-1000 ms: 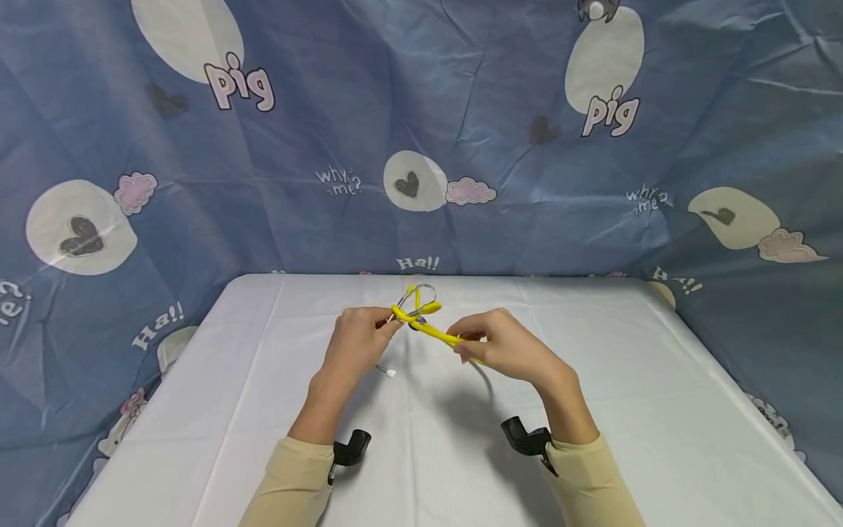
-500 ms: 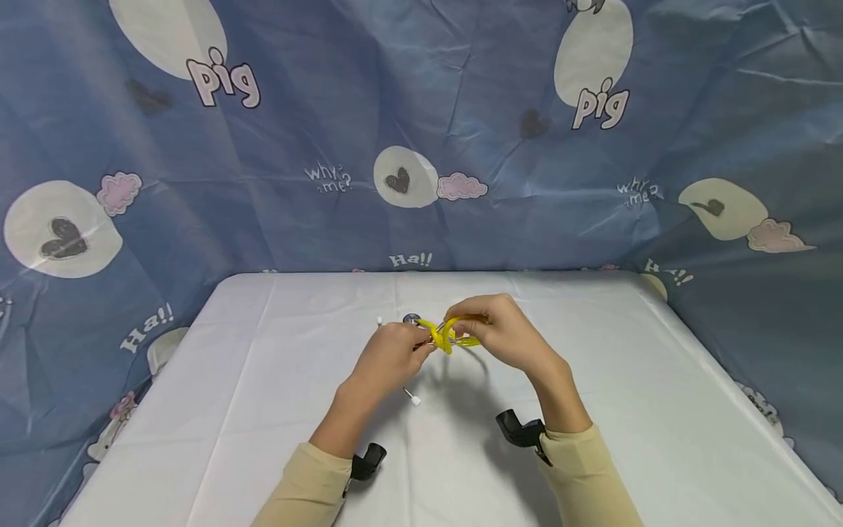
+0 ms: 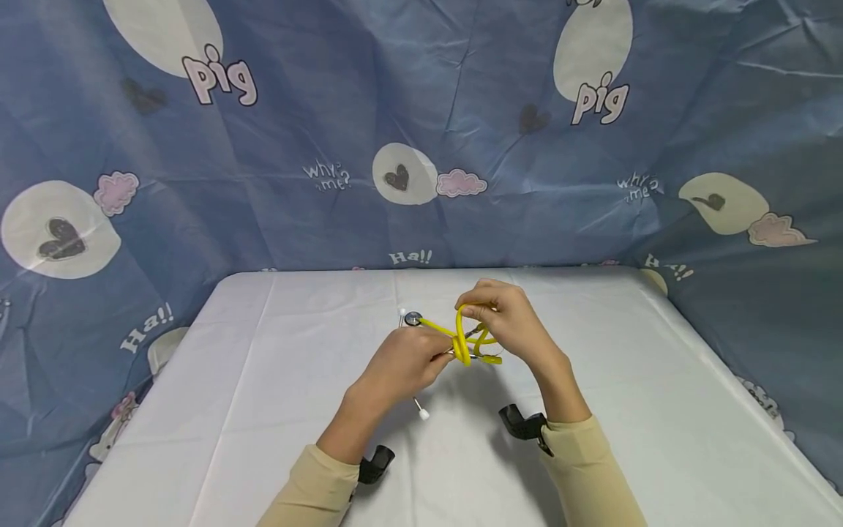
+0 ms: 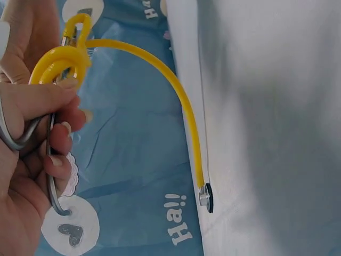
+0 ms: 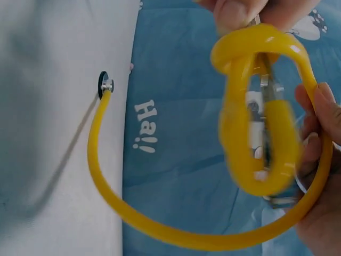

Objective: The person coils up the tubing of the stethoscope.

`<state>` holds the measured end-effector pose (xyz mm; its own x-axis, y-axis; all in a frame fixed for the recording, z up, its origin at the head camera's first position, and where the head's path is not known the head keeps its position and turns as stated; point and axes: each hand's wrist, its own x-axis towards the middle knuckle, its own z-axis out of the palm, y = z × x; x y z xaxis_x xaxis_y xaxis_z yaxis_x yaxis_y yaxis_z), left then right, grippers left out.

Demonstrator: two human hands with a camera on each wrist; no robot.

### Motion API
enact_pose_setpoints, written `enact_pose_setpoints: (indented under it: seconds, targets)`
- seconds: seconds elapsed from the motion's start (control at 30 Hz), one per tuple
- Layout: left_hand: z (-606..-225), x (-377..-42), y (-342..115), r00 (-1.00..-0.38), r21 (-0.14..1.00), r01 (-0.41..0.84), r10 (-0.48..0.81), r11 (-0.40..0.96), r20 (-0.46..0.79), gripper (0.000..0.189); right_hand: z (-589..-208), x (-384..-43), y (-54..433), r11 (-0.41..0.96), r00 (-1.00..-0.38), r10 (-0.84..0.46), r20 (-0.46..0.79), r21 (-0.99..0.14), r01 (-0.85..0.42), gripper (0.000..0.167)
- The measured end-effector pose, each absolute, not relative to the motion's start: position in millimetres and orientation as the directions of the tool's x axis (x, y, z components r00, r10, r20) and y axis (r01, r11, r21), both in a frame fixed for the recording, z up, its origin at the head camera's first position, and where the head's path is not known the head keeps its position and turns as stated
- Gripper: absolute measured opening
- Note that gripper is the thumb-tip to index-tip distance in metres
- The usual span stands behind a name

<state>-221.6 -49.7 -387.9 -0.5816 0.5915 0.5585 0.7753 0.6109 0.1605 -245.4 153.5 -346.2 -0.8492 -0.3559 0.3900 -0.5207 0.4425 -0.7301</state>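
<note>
A stethoscope with yellow tubing (image 5: 186,239) is held above the white table. My left hand (image 3: 408,360) grips its metal ear tubes (image 4: 50,170), with the tubing coiled around them just past the fingertips. One white ear tip (image 3: 424,414) pokes out below that hand and another ear tip (image 3: 402,312) shows beyond it. My right hand (image 3: 512,318) pinches a raised stretch of the tubing to the right of the coil. From the coil, a length of tubing curves away to the round chest piece (image 4: 205,197), which hangs free with a dark rim.
The table (image 3: 296,410) has a white cover. Behind it and along its sides hangs a blue printed cloth (image 3: 329,110). A black wrist mount (image 3: 377,465) sits at the left sleeve, and another black mount (image 3: 522,422) at the right sleeve.
Both hands have come closer together, the left one moving right and nearer. The right hand has risen with the tubing, which now loops around the metal tubes. The chest piece now shows beyond the left hand.
</note>
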Motion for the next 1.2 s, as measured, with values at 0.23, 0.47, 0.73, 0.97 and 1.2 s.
enact_pose_setpoints:
  seconds: [0.23, 0.47, 0.73, 0.97, 1.2]
  targets:
    - [-386, -220, -49, -0.542, 0.158, 0.806, 0.606, 0.57, 0.581, 0.031, -352, -250, 156, 0.501, -0.883, -0.304, 0.357, -0.729, -0.467, 0.007]
    - [-386, -220, -48, -0.513, 0.141, 0.825, 0.621, 0.547, 0.593, 0.031, -355, -252, 158, 0.496, -0.902, -0.299, 0.312, -0.757, -0.426, 0.008]
    - [-383, -218, -50, -0.485, 0.098, 0.829, 0.622, 0.55, 0.615, 0.02, -358, -256, 161, 0.503, -0.915, -0.315, 0.253, -0.773, -0.387, 0.009]
    - [-384, -217, -46, -0.427, 0.059, 0.85, 0.618, 0.524, 0.66, 0.016, -359, -258, 171, 0.417, -0.915, -0.371, 0.157, -0.853, -0.315, 0.013]
    - [-381, -214, -43, -0.355, 0.016, 0.867, 0.596, 0.498, 0.72, 0.012, -357, -261, 181, 0.368, -0.917, -0.398, 0.039, -0.909, -0.198, 0.017]
